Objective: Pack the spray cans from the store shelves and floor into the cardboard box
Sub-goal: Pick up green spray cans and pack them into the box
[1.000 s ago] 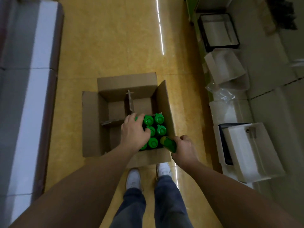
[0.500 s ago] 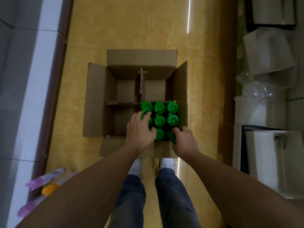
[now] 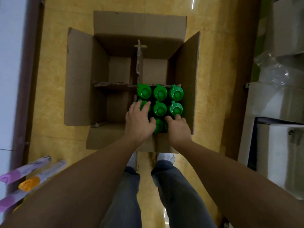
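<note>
An open cardboard box [image 3: 79, 89] stands on the yellow floor, split by a cardboard divider [image 3: 139, 63] into four compartments. Several green-capped spray cans [image 3: 159, 93] stand upright in the near right compartment. My left hand [image 3: 139, 122] lies flat on the caps of the left column, fingers spread. My right hand [image 3: 178, 129] covers the near right corner can [image 3: 165, 127], thumb and fingers curled round its top; only a sliver of green shows. The other three compartments hold no cans.
Purple- and orange-capped cans [image 3: 28, 181] lie at the lower left beside a white shelf edge. White boxes [image 3: 279, 102] and crumpled clear plastic [image 3: 271, 69] fill the shelves on the right. My feet stand just behind the box's near flap [image 3: 105, 139].
My right hand has brought the tilted green can upright and down into the near right corner. My left hand stayed on the caps. The view has moved closer over the box.
</note>
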A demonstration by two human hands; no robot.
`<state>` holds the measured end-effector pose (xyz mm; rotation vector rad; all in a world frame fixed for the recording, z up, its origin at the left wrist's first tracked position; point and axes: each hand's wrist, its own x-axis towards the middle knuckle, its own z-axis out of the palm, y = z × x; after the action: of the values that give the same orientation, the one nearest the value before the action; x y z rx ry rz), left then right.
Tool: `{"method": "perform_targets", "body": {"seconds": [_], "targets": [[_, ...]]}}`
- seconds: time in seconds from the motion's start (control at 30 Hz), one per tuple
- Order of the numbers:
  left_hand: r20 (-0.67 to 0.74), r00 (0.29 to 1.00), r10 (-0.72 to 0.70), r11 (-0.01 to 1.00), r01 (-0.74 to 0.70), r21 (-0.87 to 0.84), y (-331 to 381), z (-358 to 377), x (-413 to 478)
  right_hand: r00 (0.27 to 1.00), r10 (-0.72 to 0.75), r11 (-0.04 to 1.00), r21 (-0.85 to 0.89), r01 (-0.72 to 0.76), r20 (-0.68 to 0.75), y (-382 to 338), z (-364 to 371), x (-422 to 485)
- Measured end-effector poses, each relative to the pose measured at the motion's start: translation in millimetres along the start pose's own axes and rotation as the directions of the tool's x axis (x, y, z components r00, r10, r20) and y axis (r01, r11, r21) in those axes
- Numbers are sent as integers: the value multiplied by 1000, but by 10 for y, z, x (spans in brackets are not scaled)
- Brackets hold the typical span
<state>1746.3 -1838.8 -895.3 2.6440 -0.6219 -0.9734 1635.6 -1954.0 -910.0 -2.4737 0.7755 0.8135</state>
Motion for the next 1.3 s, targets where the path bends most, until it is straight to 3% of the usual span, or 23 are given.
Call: {"method": "perform_targets", "body": {"seconds": [0.3, 0.7, 0.83, 0.97, 1.3], "targets": [[-9, 1000, 17, 1000, -17, 3, -94, 90, 164, 997, 80, 993, 91, -81, 15, 218, 254, 202], [-17, 1000, 21, 1000, -22, -15, -215, -41, 300, 996, 87, 994, 67, -85, -24, 168, 354, 222], [-21, 1000, 17, 1000, -17, -19, -220, -71, 223, 988, 90, 992, 75, -101, 128, 165, 277, 223], [-28, 999, 26, 1000, -26, -4, -93, -188, 123, 971, 112, 992, 42, -123, 212, 94, 61, 191], [-99, 988, 118, 992, -111, 66, 578, -1360, -266, 996, 57, 998, 24, -58, 65, -354, -1278, -328]]}}
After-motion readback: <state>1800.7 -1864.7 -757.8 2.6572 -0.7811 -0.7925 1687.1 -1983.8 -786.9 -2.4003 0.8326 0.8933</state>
